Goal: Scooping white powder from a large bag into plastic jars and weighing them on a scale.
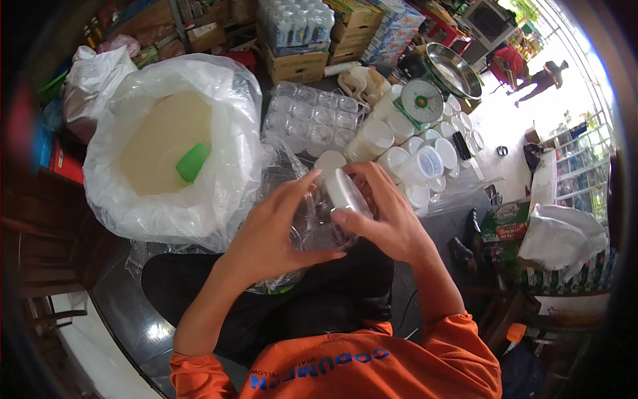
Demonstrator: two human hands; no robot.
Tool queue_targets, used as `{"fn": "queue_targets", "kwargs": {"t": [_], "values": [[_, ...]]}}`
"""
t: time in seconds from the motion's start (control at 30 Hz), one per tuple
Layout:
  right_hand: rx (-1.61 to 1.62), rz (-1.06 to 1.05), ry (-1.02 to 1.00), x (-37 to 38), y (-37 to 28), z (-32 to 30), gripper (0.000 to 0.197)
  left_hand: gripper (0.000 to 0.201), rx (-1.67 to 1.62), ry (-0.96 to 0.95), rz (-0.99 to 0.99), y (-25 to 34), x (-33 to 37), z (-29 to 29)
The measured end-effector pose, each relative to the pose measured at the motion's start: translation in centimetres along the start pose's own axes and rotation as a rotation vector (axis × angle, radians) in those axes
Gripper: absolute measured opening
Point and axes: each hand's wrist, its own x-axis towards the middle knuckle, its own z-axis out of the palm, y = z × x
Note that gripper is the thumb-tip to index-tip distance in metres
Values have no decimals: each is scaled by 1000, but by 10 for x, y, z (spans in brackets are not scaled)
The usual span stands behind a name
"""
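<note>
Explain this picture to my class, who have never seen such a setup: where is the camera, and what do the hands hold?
There is no robot, only a bare-handed person. The view comes from a fisheye camera worn on the head, looking down; the lens bends straight edges. The right hand holds a white lid; the left hand curves around clear plastic, whose shape is hard to tell. Around them, over a dark floor, are an open sack with a green scoop in its pale contents, clear containers, white tubs and a green dial scale.
</note>
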Motion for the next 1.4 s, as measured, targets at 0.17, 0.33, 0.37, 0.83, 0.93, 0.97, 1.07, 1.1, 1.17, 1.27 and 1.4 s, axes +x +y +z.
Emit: {"fn": "queue_targets", "kwargs": {"t": [0.17,0.33,0.37,0.83,0.93,0.97,1.07,1.1,1.17,1.27,1.4], "values": [[9,-485,-208,-4,-2,-29,84,115,-520,-392,-97,-20,2,-19],[91,-669,-323,-34,0,-45,83,121,-938,-774,-405,-9,18,-26],[14,-692,-319,-43,-6,-50,81,120,-1023,-871,-429,-14,15,-28],[173,69,1094,-73,289,-71,85,126,-936,-353,-145,-29,11,-12],[147,144,1026,-55,302,-53,89,129,-890,-329,-203,-24,8,-14],[57,175,1016,-46,302,-51,90,128,-873,-326,-205,-23,8,-14],[18,167,979,-29,333,-52,99,127,-843,-332,-197,-21,8,-11],[-6,134,956,-26,333,-51,104,127,-833,-329,-193,-21,7,-12],[-22,106,927,-24,333,-48,108,126,-820,-314,-185,-22,6,-10],[-239,121,847,-33,318,-48,117,126,-808,-302,-195,-21,9,-9],[-570,85,933,-33,265,-50,101,125,-794,-305,-203,-22,13,-9]]}}
